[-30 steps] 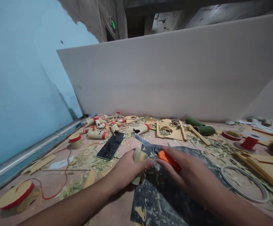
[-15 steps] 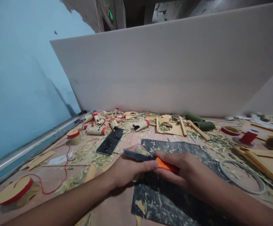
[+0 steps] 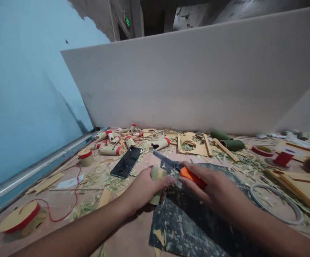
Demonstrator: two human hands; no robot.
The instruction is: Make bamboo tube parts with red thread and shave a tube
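Observation:
My left hand is closed round a short pale bamboo tube, holding it at the left edge of a dark cutting mat. My right hand grips a knife by its orange handle. The blade points up and to the left, its base resting by the top of the bamboo tube. Pale shavings lie on the mat under both hands.
A black phone lies just left of my hands. Several bamboo pieces with red tape sit behind it. Red tape rolls, green bamboo tubes, cut wooden boards, a wire ring and a white board wall surround the table.
The knife blade lay nearly level across the tube half a second ago; it has since swung back up to point up-left, as a second ago. My left hand stays on the tube.

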